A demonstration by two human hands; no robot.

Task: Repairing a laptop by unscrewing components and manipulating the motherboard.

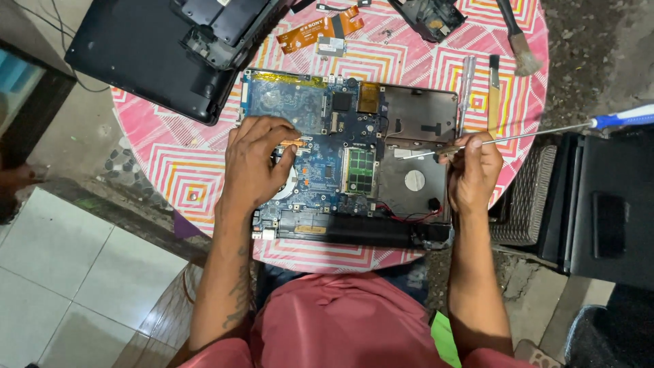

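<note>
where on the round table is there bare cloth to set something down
Bare pink patterned tablecloth shows left of the opened laptop base, beside the left hand. The far edge is crowded: orange ribbon cable, brush. The right hand holds a blue-handled screwdriver.

Light is soft and even, rather dim, with no single strong source to be made out. The pink patterned surface (170,170) and the blue circuit board (320,136) are the brightest, best-lit parts. Shadows are faint and short, lying just beside the left hand (255,163) and right hand (473,170). The black lid (143,51) far left shows a dull sheen, no hard glare. Focus is sharp at the centre; the edges darken and stretch slightly, and the far right is murky.
</note>
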